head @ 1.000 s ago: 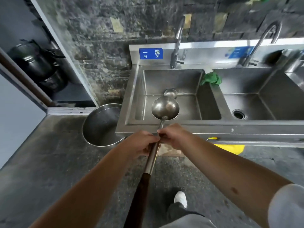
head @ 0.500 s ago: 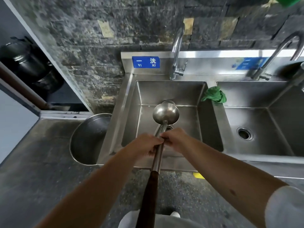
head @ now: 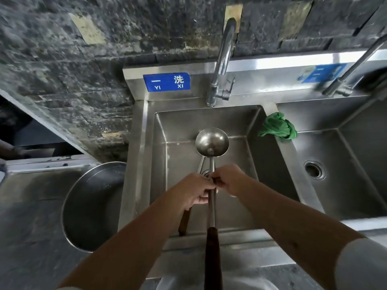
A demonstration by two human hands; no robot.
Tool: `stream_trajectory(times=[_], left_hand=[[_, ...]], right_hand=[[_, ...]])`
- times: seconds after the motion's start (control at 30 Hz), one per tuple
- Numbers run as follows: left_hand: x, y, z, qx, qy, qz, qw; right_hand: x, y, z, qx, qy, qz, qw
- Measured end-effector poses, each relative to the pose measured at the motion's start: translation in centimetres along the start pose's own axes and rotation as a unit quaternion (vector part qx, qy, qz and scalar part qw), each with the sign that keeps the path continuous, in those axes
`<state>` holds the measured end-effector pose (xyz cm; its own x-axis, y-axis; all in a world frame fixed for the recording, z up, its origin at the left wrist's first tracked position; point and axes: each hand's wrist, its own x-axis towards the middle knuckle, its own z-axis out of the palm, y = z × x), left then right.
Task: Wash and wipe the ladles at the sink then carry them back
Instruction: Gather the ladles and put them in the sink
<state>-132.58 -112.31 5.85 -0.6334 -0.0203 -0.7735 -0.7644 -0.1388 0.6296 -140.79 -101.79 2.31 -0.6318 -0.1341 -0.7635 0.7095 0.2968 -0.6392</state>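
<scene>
Two long steel ladles with dark wooden grips hang over the left sink basin. The upper ladle shows its round bowl, and its shaft runs back toward me. The second ladle lies just under and left of it, with its bowl hidden behind the upper one. My left hand is closed around the shafts from the left. My right hand pinches the upper ladle's shaft from the right, touching my left hand. A curved faucet stands behind the basin, with no water running.
A crumpled green cloth sits on the divider between the basins. The right basin has a drain and its own faucet. A large round metal basin stands on the floor left of the sink. A dark stone wall rises behind.
I have come closer to the sink, and the ladle bowls now hang over the middle of the left basin. The second ladle's wooden grip has come into view under my left hand.
</scene>
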Motion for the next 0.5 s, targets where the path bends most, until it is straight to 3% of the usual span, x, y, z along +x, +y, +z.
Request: stream_trajectory(times=[0.2,0.37,0.5], left_hand=[[6.7,1.5,-1.3,0.004,-0.021,-0.034,0.999],[11.7,1.5,-0.6,-0.012,-0.018,-0.060,0.998],[15.2,1.0,0.1,-0.039,-0.015,-0.071,0.997]], right_hand=[[5.6,-1.9,-0.5,-0.032,-0.025,0.020,0.999],[10.6,-1.7,-0.8,-0.054,0.047,0.052,0.996],[14.0,-1.5,-1.7,-0.064,-0.006,0.065,0.996]])
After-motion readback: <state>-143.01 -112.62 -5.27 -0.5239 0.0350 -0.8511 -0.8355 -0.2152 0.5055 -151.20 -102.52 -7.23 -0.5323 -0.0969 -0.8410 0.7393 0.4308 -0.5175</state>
